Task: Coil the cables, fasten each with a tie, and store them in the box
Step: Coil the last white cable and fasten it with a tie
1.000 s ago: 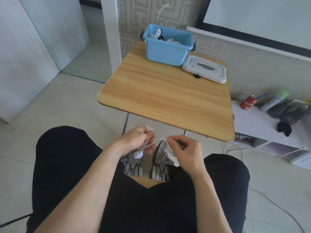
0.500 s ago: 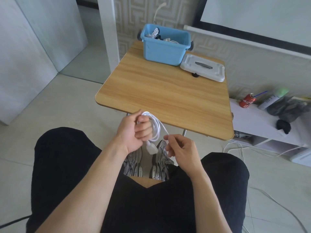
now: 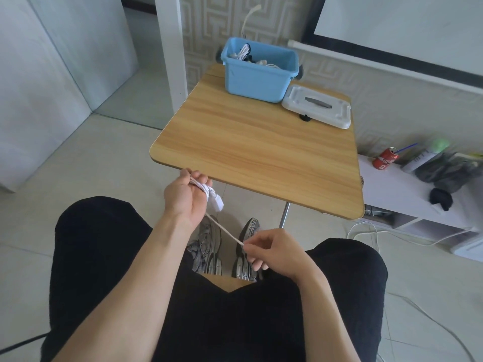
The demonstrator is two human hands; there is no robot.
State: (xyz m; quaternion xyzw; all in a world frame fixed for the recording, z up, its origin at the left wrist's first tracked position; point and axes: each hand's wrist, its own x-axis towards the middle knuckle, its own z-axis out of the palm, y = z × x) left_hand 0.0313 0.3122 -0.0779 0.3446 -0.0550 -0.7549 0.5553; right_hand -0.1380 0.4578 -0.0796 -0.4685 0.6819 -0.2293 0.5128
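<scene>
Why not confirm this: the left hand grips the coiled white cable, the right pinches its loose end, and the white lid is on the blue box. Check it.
Not quite. The head view shows the white lid lying on the table beside the open blue box. The left hand does grip the coiled white cable, and the right hand pinches its loose end.

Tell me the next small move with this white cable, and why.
Probably bring the right hand up to lay another loop over the left hand: the white cable runs taut between them, only partly coiled.
</scene>
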